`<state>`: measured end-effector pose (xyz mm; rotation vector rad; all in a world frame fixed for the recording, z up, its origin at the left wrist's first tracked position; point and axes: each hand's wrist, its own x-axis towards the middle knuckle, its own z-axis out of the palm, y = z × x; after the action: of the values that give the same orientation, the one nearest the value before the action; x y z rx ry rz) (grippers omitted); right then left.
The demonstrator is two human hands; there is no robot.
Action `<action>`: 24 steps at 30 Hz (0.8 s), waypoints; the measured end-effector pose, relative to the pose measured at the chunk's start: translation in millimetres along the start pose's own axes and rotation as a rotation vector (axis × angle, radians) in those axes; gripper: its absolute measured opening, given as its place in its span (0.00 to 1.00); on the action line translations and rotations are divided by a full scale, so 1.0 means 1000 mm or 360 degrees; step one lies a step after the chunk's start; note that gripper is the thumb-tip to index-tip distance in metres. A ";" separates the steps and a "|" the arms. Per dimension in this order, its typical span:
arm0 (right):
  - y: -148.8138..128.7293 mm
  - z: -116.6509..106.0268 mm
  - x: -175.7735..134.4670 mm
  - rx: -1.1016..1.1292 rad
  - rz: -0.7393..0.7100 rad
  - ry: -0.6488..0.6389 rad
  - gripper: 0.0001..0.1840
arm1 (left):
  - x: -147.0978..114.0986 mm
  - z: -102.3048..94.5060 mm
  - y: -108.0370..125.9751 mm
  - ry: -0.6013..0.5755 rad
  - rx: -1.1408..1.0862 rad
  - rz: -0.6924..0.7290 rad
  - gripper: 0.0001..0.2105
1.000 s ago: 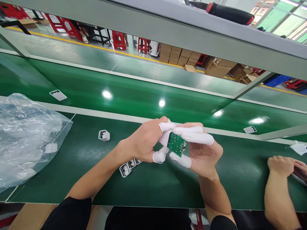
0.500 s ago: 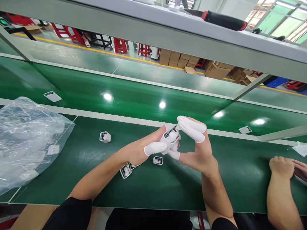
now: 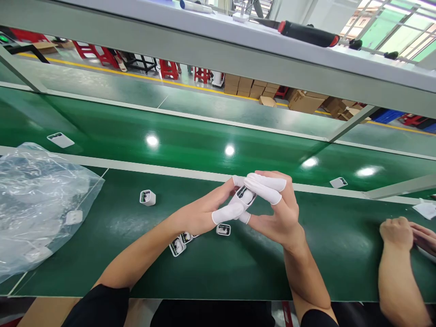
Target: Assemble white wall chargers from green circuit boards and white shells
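Note:
A white plastic housing (image 3: pixel 242 201), open at one end with a circuit board showing inside, is held above the green bench. My left hand (image 3: pixel 207 210) is closed around its near side, thumb along the wall. Fingers of my right hand (image 3: pixel 277 200) lie over the open end, with the thumb below, so the housing is gripped from both sides. White finger cots cover several fingertips. What the right fingertips press on is hidden. Below, a similar housing (image 3: pixel 223 230) rests on the bench, and others (image 3: pixel 177 246) sit together near my left forearm.
Another housing (image 3: pixel 147 197) stands to the left, beside a clear plastic bag (image 3: pixel 41 204) of white parts. Beyond the pale rail, the green belt carries a housing at left (image 3: pixel 60 140) and right (image 3: pixel 338 182). A co-worker's hand (image 3: pixel 397 232) is at right. A screwdriver (image 3: pixel 308 34) lies on the overhead shelf.
My right fingertips have moved down and left onto the housing's open end. My left thumb has slid further along its wall. The housings on the belt have shifted left.

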<state>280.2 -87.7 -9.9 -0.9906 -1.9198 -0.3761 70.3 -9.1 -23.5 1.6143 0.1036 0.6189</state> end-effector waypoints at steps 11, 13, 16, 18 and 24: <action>0.003 0.007 0.000 -0.0039 -0.0082 0.0205 0.46 | 0.004 -0.006 -0.007 0.0215 -0.0075 0.0185 0.24; 0.005 0.010 -0.001 0.0048 -0.0021 0.0163 0.47 | 0.005 -0.005 -0.010 0.0313 -0.0127 0.0149 0.23; 0.008 0.016 -0.003 0.0258 0.0241 0.0140 0.45 | 0.006 -0.006 -0.012 0.0390 -0.0190 0.0047 0.23; 0.011 0.022 -0.006 0.0475 0.0488 0.0199 0.43 | 0.007 -0.006 -0.013 0.0376 -0.0163 0.0047 0.23; 0.018 0.037 -0.010 0.1091 0.1041 0.0340 0.34 | 0.011 -0.005 -0.019 0.0506 0.0208 0.0171 0.28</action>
<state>274.5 -59.1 -40.7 -0.9806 -1.2785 0.5058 83.1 3.4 -38.2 1.6432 0.2981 0.9663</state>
